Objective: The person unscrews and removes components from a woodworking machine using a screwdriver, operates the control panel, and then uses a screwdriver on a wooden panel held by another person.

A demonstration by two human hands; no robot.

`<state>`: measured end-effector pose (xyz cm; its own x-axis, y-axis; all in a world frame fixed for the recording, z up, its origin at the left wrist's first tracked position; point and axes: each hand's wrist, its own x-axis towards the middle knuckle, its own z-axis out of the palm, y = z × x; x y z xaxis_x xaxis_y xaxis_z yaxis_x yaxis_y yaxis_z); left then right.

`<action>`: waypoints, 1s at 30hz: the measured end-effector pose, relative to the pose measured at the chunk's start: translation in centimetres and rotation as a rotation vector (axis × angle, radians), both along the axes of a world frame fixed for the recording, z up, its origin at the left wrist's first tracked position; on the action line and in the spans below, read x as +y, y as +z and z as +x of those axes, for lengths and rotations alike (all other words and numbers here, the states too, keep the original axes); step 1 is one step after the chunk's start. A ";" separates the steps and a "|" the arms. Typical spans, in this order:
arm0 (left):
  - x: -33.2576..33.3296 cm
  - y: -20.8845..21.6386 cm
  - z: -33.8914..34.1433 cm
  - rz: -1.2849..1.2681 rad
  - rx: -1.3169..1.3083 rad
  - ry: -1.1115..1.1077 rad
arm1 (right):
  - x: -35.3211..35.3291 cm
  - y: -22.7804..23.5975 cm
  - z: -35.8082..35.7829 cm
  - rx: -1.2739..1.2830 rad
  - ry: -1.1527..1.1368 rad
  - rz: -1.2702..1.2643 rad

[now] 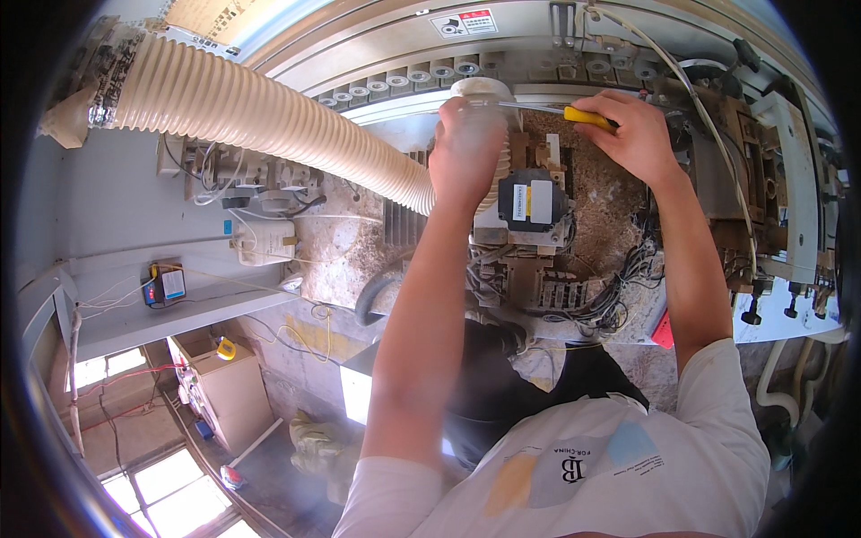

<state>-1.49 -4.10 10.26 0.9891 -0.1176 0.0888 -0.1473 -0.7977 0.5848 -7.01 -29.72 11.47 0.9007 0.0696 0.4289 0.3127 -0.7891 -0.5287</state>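
My right hand (632,134) is closed around the yellow handle of a screwdriver (587,117). Its thin metal shaft points left toward the pale end of an upright ribbed hose (482,88). Curled against this hose is my left hand (466,148), hazy in the picture; its fingertips are partly hidden. Whether the screwdriver's tip touches anything there cannot be made out. Just below and between the hands sits a black motor (535,201) with a white and yellow label.
A thick cream ribbed hose (269,103) slants from the upper left toward my left hand. A row of rollers (417,77) runs behind. Loose cables (610,300) lie below the motor, on a dusty machine bed (605,193). Machine parts (744,161) stand at right.
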 end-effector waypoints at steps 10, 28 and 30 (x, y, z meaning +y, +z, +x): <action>-0.2 0.5 -0.2 0.026 -0.004 -0.018 | -0.1 -0.1 0.2 -0.119 -0.005 -0.126; -0.1 0.8 -0.1 0.029 0.035 -0.018 | -0.9 0.4 1.1 0.094 -0.027 0.056; -0.1 0.9 -0.1 0.032 0.027 -0.024 | -0.9 0.6 1.2 0.134 -0.014 0.071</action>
<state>-1.61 -4.20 11.11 0.9880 -0.1434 0.0575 -0.1507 -0.8123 0.5635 -5.77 -30.64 12.05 0.9508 0.0303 0.3083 0.2248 -0.7523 -0.6193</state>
